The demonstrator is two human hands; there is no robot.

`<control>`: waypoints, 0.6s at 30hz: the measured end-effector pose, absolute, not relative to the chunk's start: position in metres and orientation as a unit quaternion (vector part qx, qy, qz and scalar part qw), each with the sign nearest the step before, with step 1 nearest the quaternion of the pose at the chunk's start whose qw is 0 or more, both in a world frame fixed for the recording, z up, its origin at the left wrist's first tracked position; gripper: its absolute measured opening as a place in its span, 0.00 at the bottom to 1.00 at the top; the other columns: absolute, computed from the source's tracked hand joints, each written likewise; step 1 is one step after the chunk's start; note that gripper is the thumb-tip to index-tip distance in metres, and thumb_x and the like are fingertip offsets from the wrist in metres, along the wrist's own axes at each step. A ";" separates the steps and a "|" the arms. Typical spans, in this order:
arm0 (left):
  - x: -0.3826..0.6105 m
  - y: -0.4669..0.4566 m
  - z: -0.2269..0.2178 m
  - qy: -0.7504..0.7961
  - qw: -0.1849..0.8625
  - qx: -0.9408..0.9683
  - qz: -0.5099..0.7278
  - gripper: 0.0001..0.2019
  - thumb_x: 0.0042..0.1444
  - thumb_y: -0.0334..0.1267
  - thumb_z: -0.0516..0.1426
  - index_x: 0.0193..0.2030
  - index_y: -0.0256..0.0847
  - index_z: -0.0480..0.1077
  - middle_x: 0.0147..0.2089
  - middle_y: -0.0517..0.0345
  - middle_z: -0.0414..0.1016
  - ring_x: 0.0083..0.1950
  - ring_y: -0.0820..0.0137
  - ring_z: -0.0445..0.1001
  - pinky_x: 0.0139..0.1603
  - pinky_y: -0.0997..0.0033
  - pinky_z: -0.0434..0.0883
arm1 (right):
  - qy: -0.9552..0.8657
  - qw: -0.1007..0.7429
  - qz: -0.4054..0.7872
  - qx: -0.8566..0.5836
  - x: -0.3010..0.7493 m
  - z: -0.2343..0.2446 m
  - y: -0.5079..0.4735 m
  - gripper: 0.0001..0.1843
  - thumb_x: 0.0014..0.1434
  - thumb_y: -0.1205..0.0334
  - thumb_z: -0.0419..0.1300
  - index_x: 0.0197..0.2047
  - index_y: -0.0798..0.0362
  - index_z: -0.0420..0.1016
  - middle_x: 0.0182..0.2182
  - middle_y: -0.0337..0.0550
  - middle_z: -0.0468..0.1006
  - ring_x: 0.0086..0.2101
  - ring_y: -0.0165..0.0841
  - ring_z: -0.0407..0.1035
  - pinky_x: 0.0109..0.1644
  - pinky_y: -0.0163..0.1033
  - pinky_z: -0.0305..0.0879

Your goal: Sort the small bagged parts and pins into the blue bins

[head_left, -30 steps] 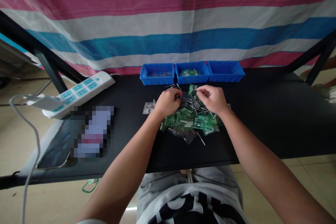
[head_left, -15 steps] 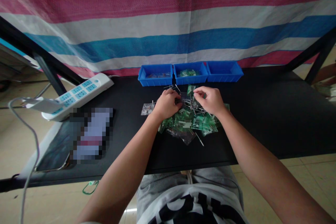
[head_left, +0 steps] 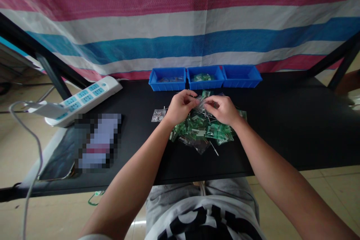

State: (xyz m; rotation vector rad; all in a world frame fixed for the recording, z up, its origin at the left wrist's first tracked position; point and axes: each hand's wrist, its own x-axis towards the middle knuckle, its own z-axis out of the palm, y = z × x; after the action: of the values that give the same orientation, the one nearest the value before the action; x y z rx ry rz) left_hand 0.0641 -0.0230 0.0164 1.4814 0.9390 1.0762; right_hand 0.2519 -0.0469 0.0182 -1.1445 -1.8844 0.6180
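Between my two hands is a small clear plastic bag (head_left: 200,104), raised a little over a heap of packets. My left hand (head_left: 182,107) pinches its left side, and my right hand (head_left: 222,109) pinches its right side. Green packets with pale strips (head_left: 197,126) and clear bags (head_left: 197,143) make up the heap below. Loose metal rivets lie among them, one pin-like rivet (head_left: 214,149) at the near edge. A clear packet with small parts (head_left: 158,115) lies left of my left hand. What the held bag contains is too small to tell.
Three blue bins line the back: the left bin (head_left: 167,85) holds clear packets, the middle bin (head_left: 206,84) green ones, the right bin (head_left: 242,81) shows nothing inside. A white power strip (head_left: 84,101) and blurred phone (head_left: 98,140) lie left on the black table (head_left: 292,131).
My hands have come closer together above the heap. The clear bag now shows between my fingertips, and my left hand has turned from reaching into the heap to pinching the bag.
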 end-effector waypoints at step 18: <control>0.062 -0.022 0.025 0.440 0.580 0.508 0.459 0.13 0.44 0.37 0.58 0.39 0.38 0.70 0.33 0.58 0.78 0.29 0.74 0.71 0.30 0.74 0.66 | -0.597 0.533 0.428 -0.420 0.255 0.022 -0.051 0.14 0.49 0.59 0.63 0.40 0.55 0.78 0.32 0.45 0.82 0.25 0.33 0.72 0.21 0.34 0.62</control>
State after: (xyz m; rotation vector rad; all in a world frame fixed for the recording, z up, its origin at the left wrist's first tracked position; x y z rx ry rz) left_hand 0.0622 -0.0217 0.0246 1.1878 1.0291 1.0732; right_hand 0.2546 -0.0507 0.0217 -1.0010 -1.4248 1.0203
